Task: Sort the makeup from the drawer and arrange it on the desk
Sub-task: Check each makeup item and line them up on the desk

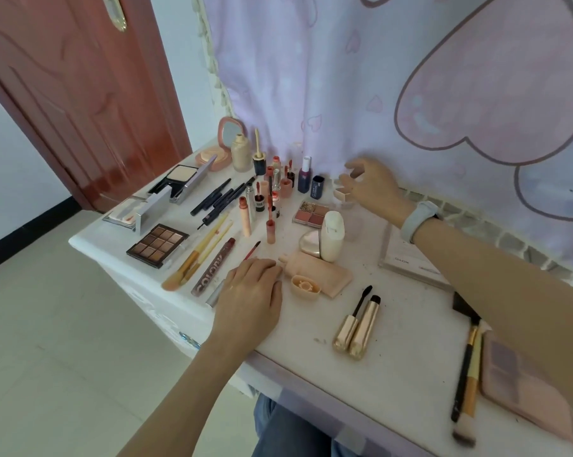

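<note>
While the left hand (250,291) lies palm-down and flat near the front edge of the desk (393,374), fingers loosely together and gripping nothing, the right hand (372,186) reaches to the far side by the curtain (344,77). Its fingers are spread and curled over a small pale item (341,194) at the far edge; whether they actually pinch it is unclear, as the hand is blurred. A pale band (418,219) circles that wrist.

The makeup is spread across the desk. At the far left stand a round mirror compact (227,140), a foundation bottle (241,153) and open powder cases (179,181). Near them, dark pencils (217,197) lie side by side, and a cluster of lipsticks and glosses (272,192) stands upright, with a dark bottle (304,174) to its right. A brown eyeshadow palette (158,245) lies at the left edge, beside wooden-handled brushes (199,252) and a tube marked COLOR (214,267), which the left hand touches. A four-pan blush palette (311,212), a white bottle (332,235) and a gold heart case (309,244) sit in the middle. Just right of the left hand lies a peach tube (318,272) with its cap (305,286) off. A gold mascara (364,328) lies open, wand beside tube. At the near right are two brushes (468,380) and a pink palette (522,387).
</note>
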Action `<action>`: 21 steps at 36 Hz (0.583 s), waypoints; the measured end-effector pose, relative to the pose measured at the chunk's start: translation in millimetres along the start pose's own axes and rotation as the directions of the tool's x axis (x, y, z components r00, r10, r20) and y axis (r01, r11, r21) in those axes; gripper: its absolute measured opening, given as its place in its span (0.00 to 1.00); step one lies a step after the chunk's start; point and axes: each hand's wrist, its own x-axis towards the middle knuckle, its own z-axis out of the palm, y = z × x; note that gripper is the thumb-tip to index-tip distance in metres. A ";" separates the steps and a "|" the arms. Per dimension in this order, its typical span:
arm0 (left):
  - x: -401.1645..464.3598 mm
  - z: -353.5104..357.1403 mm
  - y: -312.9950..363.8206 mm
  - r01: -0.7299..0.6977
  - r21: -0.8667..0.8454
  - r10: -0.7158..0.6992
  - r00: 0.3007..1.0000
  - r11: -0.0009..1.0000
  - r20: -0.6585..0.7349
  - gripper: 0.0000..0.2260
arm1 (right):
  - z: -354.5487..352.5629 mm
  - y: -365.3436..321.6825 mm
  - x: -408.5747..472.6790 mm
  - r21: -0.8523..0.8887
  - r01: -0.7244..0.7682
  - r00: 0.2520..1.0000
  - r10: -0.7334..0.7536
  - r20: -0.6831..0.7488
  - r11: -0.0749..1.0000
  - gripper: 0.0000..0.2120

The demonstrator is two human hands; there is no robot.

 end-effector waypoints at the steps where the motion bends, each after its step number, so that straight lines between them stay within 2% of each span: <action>1: 0.0 0.0 -0.2 0.000 0.000 0.000 1.000 1.000 0.003 0.08 | -9.0 1.4 -7.5 0.002 0.005 1.000 -0.005 -0.013 1.000 0.16; 4: -0.9 -0.1 1.8 0.025 -0.014 -0.025 1.000 1.000 -0.002 0.08 | -36.1 7.1 -38.2 -0.018 0.009 1.000 -0.009 -0.004 1.000 0.13; 10: -8.7 -4.8 22.2 0.062 -0.085 -0.075 0.984 0.994 -0.159 0.11 | -76.6 20.0 -122.3 -0.092 0.062 0.964 -0.036 0.264 0.994 0.08; 13: -15.2 -3.2 42.9 -0.024 -0.122 -0.002 0.978 0.992 -0.210 0.10 | -88.7 24.1 -167.5 -0.112 0.119 0.924 -0.068 0.377 0.987 0.04; 16: -24.2 -0.2 70.3 -0.149 -0.153 0.112 0.967 0.977 -0.231 0.09 | -98.0 28.9 -207.1 -0.176 0.189 0.863 -0.078 0.498 0.966 0.06; 21: -40.6 11.2 109.9 -0.343 -0.195 0.317 0.936 0.919 -0.156 0.12 | -111.7 32.5 -249.1 -0.297 0.336 0.810 -0.114 0.575 0.894 0.10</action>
